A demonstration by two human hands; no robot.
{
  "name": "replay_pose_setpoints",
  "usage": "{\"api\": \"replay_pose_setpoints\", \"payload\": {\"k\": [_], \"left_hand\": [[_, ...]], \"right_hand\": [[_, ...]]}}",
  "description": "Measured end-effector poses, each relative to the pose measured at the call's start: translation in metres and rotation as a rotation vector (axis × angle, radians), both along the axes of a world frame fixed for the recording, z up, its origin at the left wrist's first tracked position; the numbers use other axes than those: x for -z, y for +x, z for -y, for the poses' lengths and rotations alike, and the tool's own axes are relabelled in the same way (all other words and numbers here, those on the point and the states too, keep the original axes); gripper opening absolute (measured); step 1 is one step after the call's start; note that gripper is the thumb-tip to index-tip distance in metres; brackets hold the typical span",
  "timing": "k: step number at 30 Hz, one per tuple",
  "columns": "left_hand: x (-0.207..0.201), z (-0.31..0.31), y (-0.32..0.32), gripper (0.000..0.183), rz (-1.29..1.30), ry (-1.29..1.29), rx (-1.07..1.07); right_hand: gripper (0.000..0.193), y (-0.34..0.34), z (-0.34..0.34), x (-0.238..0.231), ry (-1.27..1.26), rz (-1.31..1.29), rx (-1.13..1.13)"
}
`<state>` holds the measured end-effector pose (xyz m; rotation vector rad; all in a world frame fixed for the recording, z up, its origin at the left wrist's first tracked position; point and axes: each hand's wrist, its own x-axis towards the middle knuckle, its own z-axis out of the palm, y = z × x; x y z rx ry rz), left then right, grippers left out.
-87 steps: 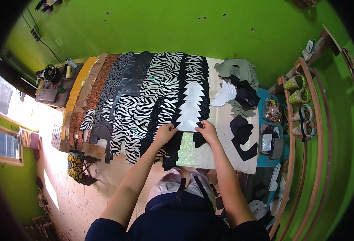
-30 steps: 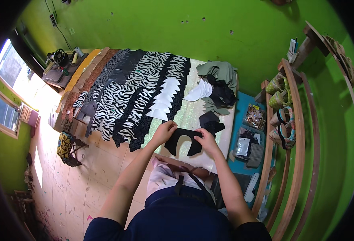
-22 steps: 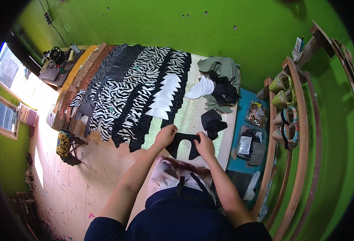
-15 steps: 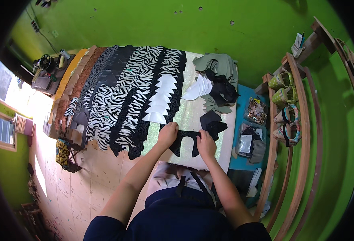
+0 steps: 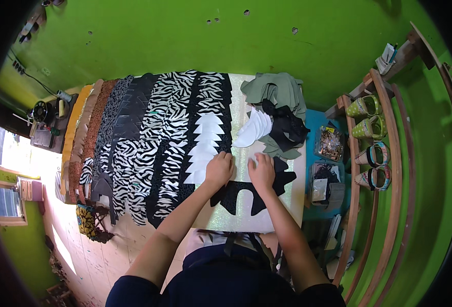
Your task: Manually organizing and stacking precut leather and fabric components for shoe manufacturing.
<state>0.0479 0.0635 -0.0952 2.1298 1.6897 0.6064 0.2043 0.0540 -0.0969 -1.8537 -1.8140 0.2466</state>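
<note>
A black cut piece (image 5: 228, 198) with a U-shaped notch lies flat near the table's front edge, its notch facing me. Just beyond it, my left hand (image 5: 221, 169) has its fingers curled down beside a column of overlapping white half-moon pieces (image 5: 204, 148). Whatever those fingers may hold is hidden. My right hand (image 5: 261, 171) rests above the pale tabletop, fingers bent and slightly apart, with no piece visibly gripped. Another black cut piece (image 5: 284, 177) sits to its right. Beyond that hand is a fan of white half-moon pieces (image 5: 254, 129).
Rows of zebra-print pieces (image 5: 156, 133) and brown, orange and grey ones cover the table's left part. Green pieces (image 5: 277, 92) and a black heap (image 5: 290, 128) lie far right. Plastic boxes (image 5: 328, 143) and a wooden rack (image 5: 384, 153) with small shoes (image 5: 364, 128) stand right.
Both hands have let go of the black notched piece, which now lies flat, and have moved farther onto the table. The view has shifted, so the table sits lower in the picture.
</note>
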Motion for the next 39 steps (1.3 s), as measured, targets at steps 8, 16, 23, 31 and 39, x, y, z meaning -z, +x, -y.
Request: {"api": "replay_pose_setpoints", "payload": {"k": [8, 16, 23, 31, 39], "left_hand": [[0.005, -0.043, 0.009, 0.02, 0.029, -0.023, 0.032], [0.005, -0.042, 0.003, 0.023, 0.034, -0.12, -0.006], [-0.029, -0.029, 0.0, 0.054, 0.188, 0.284, -0.017], [-0.02, 0.009, -0.011, 0.017, 0.245, 0.189, 0.281], [-0.003, 0.063, 0.001, 0.017, 0.465, -0.319, 0.057]], "right_hand": [[0.035, -0.023, -0.07, 0.022, -0.287, -0.126, 0.276], [0.031, -0.024, -0.078, 0.012, -0.35, -0.05, 0.254], [0.021, -0.009, -0.054, 0.007, -0.257, -0.268, -0.087], [0.015, 0.019, -0.006, -0.023, -0.322, -0.245, -0.365], [0.014, 0.041, 0.049, -0.011, -0.13, -0.164, -0.383]]}}
